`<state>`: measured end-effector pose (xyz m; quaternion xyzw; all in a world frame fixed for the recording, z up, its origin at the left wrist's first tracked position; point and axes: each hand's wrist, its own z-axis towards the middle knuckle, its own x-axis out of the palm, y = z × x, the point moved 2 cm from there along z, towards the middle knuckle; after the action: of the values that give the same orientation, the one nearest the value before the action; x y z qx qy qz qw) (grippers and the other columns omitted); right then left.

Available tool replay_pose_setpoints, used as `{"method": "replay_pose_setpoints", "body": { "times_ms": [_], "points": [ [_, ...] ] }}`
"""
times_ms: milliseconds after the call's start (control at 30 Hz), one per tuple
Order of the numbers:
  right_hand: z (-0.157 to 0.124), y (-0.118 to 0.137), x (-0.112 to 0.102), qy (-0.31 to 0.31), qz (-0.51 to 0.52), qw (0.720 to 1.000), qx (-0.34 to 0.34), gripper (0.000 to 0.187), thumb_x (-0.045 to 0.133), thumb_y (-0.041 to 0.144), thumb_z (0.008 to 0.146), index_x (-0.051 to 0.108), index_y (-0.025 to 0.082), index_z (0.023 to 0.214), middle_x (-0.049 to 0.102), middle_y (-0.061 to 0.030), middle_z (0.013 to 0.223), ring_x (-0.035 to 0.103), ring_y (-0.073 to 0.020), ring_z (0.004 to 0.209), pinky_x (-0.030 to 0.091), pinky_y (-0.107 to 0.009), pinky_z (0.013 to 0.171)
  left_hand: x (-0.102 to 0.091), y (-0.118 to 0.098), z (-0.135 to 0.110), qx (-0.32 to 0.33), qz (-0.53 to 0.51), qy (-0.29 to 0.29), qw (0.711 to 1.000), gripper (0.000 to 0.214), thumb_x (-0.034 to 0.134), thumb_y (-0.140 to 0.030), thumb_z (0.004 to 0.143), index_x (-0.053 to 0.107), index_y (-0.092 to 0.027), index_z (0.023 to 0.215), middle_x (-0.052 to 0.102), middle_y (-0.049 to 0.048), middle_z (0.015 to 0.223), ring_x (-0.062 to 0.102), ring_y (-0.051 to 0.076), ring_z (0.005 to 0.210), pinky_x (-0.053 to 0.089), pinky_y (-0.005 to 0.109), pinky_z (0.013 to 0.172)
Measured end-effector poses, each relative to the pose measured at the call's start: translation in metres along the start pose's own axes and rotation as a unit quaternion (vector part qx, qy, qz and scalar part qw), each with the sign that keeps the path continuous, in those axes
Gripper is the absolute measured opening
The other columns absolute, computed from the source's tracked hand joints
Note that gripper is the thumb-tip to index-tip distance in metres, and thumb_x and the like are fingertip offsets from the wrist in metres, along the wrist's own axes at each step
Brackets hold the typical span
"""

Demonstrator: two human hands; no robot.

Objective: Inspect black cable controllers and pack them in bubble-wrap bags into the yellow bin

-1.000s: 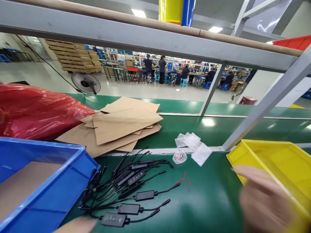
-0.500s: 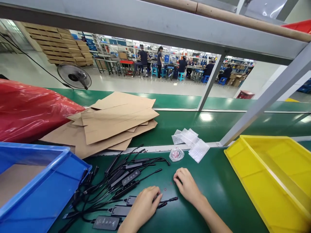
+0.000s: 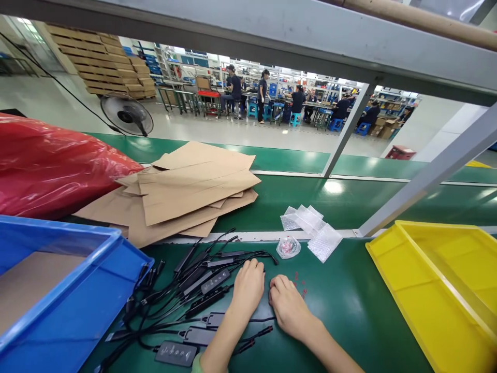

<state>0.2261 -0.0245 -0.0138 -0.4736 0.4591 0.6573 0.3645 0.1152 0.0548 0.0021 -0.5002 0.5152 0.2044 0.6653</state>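
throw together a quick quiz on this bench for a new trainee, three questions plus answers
1. True or false: the black cables with flat rectangular boxes lie between the blue plastic bin and the yellow plastic bin.
2. What lies to the right of the brown cardboard sheets? A: shiny red plastic bag; B: clear bubble-wrap pieces; C: blue bin.
3. Which is nearer the small loose red bits on the green tabletop: the bare left hand or bare right hand?

Key: 1 true; 2 B; 3 right hand.

Left hand [image 3: 249, 285] just beside right hand [image 3: 288, 304], backs upward, fingers [image 3: 282, 282] curled, bare forearms [image 3: 332, 346] angled inward
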Motion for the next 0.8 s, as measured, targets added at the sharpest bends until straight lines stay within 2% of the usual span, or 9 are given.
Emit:
{"method": "replay_pose_setpoints", "body": {
  "times_ms": [67, 133, 233, 300, 433, 567, 800],
  "points": [
    [0.000, -0.001, 0.001, -0.035, 0.027, 0.999, -0.006, 0.018, 0.044, 0.001, 0.083, 0.053, 0.017, 0.084, 0.055, -0.0095, 0.094, 0.048, -0.0249, 0.088, 0.046, -0.036, 0.072, 0.003, 0.001, 0.002, -0.012, -0.026, 0.007, 1.000, 0.021, 0.041, -0.005, 0.083, 0.061, -0.012, 0.086, 0.059, 0.0151, 0.098, 0.052, 0.030, 0.102, 0.040, 0.041, 0.087],
    [0.003, -0.005, 0.000, -0.098, 0.088, 0.991, 0.005, 0.019, 0.039, 0.004, 0.087, 0.051, 0.019, 0.082, 0.055, -0.0072, 0.087, 0.049, -0.0227, 0.082, 0.045, -0.035, 0.071, 0.003, 0.007, 0.001, -0.007, -0.064, 0.021, 0.998, 0.017, 0.044, -0.006, 0.082, 0.059, -0.014, 0.083, 0.060, 0.0124, 0.093, 0.054, 0.028, 0.097, 0.041, 0.038, 0.085],
    [0.008, -0.015, 0.000, -0.199, 0.196, 0.957, 0.082, 0.018, 0.037, 0.013, 0.091, 0.050, 0.020, 0.081, 0.056, -0.0043, 0.079, 0.053, -0.0205, 0.076, 0.045, -0.031, 0.068, -0.002, 0.016, -0.001, 0.014, -0.151, 0.068, 0.986, 0.007, 0.050, -0.013, 0.082, 0.056, -0.017, 0.080, 0.062, 0.0042, 0.078, 0.059, 0.020, 0.080, 0.044, 0.030, 0.074],
    [0.011, -0.020, 0.002, -0.237, 0.232, 0.934, 0.131, 0.015, 0.039, 0.018, 0.092, 0.052, 0.021, 0.084, 0.058, -0.0039, 0.079, 0.056, -0.0200, 0.075, 0.046, -0.030, 0.066, -0.004, 0.020, -0.002, 0.026, -0.210, 0.105, 0.972, 0.005, 0.051, -0.019, 0.082, 0.055, -0.018, 0.080, 0.061, 0.0009, 0.072, 0.060, 0.016, 0.069, 0.045, 0.025, 0.065],
    [0.012, -0.021, 0.008, -0.264, 0.242, 0.921, 0.154, 0.013, 0.041, 0.023, 0.093, 0.054, 0.020, 0.091, 0.061, -0.0056, 0.085, 0.059, -0.0197, 0.078, 0.049, -0.029, 0.068, 0.001, 0.022, -0.002, 0.030, -0.322, 0.163, 0.932, 0.014, 0.048, -0.021, 0.079, 0.054, -0.016, 0.091, 0.061, 0.0004, 0.074, 0.060, 0.013, 0.061, 0.047, 0.023, 0.060],
    [0.009, -0.016, 0.013, -0.273, 0.247, 0.919, 0.142, 0.014, 0.042, 0.023, 0.093, 0.055, 0.020, 0.096, 0.062, -0.0063, 0.089, 0.060, -0.0200, 0.083, 0.050, -0.030, 0.074, 0.009, 0.021, -0.001, 0.015, -0.432, 0.181, 0.883, 0.028, 0.053, -0.024, 0.072, 0.055, -0.014, 0.098, 0.058, -0.0001, 0.073, 0.059, 0.013, 0.059, 0.047, 0.025, 0.062],
    [0.007, -0.011, 0.014, -0.270, 0.228, 0.929, 0.111, 0.015, 0.041, 0.016, 0.092, 0.055, 0.021, 0.096, 0.061, -0.0057, 0.088, 0.059, -0.0206, 0.084, 0.049, -0.031, 0.074, 0.012, 0.020, -0.001, 0.028, -0.443, 0.183, 0.877, 0.029, 0.055, -0.028, 0.072, 0.061, -0.012, 0.095, 0.061, 0.0041, 0.077, 0.059, 0.015, 0.063, 0.047, 0.028, 0.066]
  ]
}}
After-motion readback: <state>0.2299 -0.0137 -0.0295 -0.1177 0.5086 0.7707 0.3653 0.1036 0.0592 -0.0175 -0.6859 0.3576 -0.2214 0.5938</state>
